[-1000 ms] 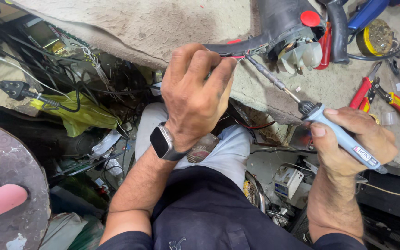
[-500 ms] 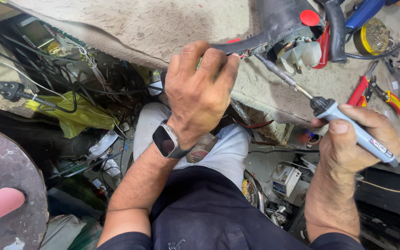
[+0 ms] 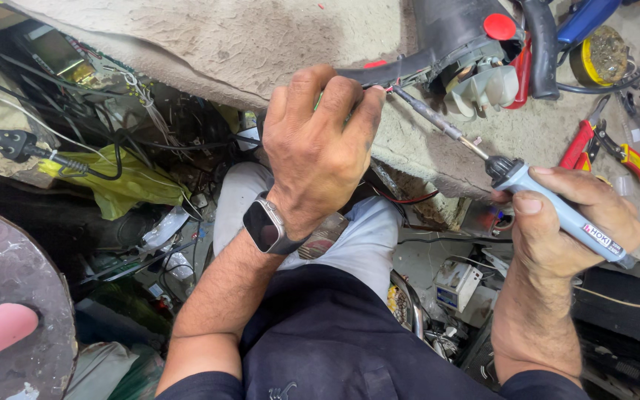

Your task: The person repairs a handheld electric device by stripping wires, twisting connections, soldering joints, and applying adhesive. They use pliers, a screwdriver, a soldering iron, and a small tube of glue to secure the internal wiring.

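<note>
Grey worn bench [image 3: 224, 44], cluttered; right hand [image 3: 572, 215] clasps soldering iron [image 3: 557, 211], left hand [image 3: 320, 148] pinches black cable [image 3: 387, 74].

A dark rounded-square watch screen [image 3: 262, 226] sits on the left wrist. A small red-and-white label [image 3: 599, 237] lies on the soldering iron's pale blue handle [image 3: 564, 215].

A worn, stained worktop [image 3: 209, 44] spans the top. Beneath it lies a dim, cluttered floor (tangled black cables [image 3: 75, 159], a yellow cloth [image 3: 131, 185]), with a dark round stool [image 3: 16, 296] at left.
</note>
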